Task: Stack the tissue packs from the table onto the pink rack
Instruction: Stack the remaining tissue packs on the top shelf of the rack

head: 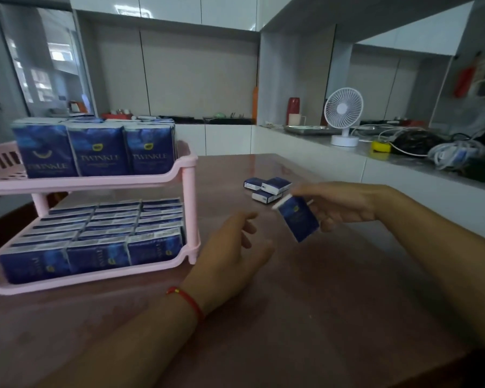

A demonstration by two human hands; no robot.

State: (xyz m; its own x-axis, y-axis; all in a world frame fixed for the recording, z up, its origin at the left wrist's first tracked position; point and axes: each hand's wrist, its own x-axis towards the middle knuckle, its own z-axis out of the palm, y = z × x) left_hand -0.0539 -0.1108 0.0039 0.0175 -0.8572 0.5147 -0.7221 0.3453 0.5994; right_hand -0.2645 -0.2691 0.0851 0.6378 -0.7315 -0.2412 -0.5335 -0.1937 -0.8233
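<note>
Right hand [339, 204] pinches one blue tissue pack [298, 221] by its upper end, so the pack hangs tilted above the table [305, 317], clear of the surface and free to be passed or turned. Left hand [233, 253], with a red cord [186, 301] at the wrist, hovers just beside the pack with fingers loosely spread and holding nothing; its palm faces the pack, a posture that suggests it is readied to receive it, since this hand lies nearer the rack.

Beyond the right hand's fingertips, three loose packs [268, 187] lie flat in a small cluster on the table, touching one another; these appear to be the last left to move.

To the left of the left hand stands the pink rack [192, 189]. Its lower tier [95, 239] holds packs on edge in tight rows, apparently full. Its upper tier [95, 148] carries upright packs at the near right, while the slatted floor further left shows bare: the likely place for the held pack.

Far behind the right hand, a white fan [343, 116] stands on the counter.
</note>
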